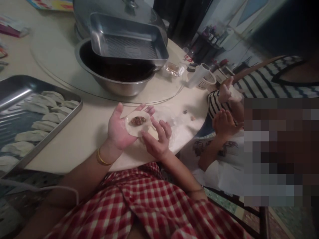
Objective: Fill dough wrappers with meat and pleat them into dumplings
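A round dumpling wrapper (pixel 131 128) lies across the fingers of my left hand (pixel 118 128), which supports it palm up with the thumb spread away. A small mound of brownish minced filling (pixel 138 120) sits in the wrapper's middle. From the right, my right hand (pixel 159 139) has its thumb and forefinger closed on the wrapper's near edge. The wrapper is still flat and unfolded. To the left, a metal tray (pixel 79 105) holds several folded dumplings (pixel 45 126) in rows.
A steel bowl (pixel 119 87) of dark contents stands ahead, an empty rectangular pan (pixel 129 43) resting on its rim. Behind is a large lid (pixel 109 8). Crumpled clear plastic (pixel 171 119) lies beyond my right hand. People's hands (pixel 225 124) show at right, near a striped sleeve.
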`<act>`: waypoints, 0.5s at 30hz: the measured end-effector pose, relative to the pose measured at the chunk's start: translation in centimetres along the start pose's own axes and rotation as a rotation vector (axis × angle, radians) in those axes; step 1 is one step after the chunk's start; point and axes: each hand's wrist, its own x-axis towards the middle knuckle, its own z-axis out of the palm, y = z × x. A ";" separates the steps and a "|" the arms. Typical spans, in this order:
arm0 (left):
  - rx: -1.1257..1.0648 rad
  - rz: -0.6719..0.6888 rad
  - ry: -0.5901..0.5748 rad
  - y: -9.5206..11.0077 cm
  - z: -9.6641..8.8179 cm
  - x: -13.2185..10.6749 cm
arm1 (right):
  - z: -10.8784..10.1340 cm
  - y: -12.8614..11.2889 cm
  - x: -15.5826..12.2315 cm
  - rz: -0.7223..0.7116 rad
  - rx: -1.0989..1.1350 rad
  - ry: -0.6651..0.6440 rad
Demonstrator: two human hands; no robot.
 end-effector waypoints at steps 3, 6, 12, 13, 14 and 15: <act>0.011 -0.023 -0.011 -0.2 0.0 0.0 | -0.4 0.3 0.7 -0.072 -0.046 0.096; 0.034 -0.040 0.006 -0.6 0.1 0.1 | -1.1 0.2 2.0 -0.155 -0.078 0.193; 0.094 -0.037 -0.047 -1.5 -0.2 0.1 | -1.0 0.4 2.0 -0.182 -0.053 0.225; 0.113 -0.029 -0.062 -1.6 -0.4 0.1 | -0.8 0.5 1.6 -0.175 -0.052 0.210; 0.137 -0.026 -0.076 -1.6 -0.5 0.1 | -0.6 0.6 1.2 -0.164 -0.047 0.187; 0.165 -0.026 -0.091 -1.6 -0.7 0.0 | -0.4 0.7 1.0 -0.152 -0.042 0.164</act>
